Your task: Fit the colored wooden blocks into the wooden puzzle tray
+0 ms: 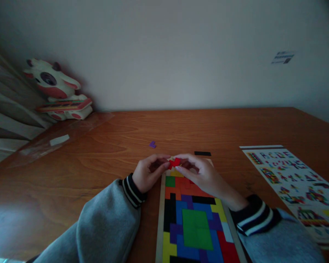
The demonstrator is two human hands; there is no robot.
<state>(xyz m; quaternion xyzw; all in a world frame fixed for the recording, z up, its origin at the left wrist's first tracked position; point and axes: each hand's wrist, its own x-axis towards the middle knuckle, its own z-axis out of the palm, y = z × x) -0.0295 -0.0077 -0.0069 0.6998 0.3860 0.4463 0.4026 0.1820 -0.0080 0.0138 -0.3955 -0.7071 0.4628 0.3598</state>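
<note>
A small red zigzag puzzle piece (pixel 174 163) is pinched between my two hands over the far end of a puzzle board (pixel 162 215). My left hand (pixel 150 171) has its thumb and fingertips closed on the piece's left side. From the right, my right hand (pixel 201 173) grips the other side between thumb and forefinger. Below them the board is filled with coloured block pieces, with a large green area (pixel 197 229) in its middle. The board's far end is partly hidden behind my hands.
Past the board lie a purple piece (pixel 152 144) and a black bar piece (pixel 202 153). A printed pattern sheet (pixel 290 182) is on the right. At the back left stand a cow toy with a keyboard (pixel 63 91) and clear plastic wrapping (pixel 41 146) beside a curtain (pixel 11 109).
</note>
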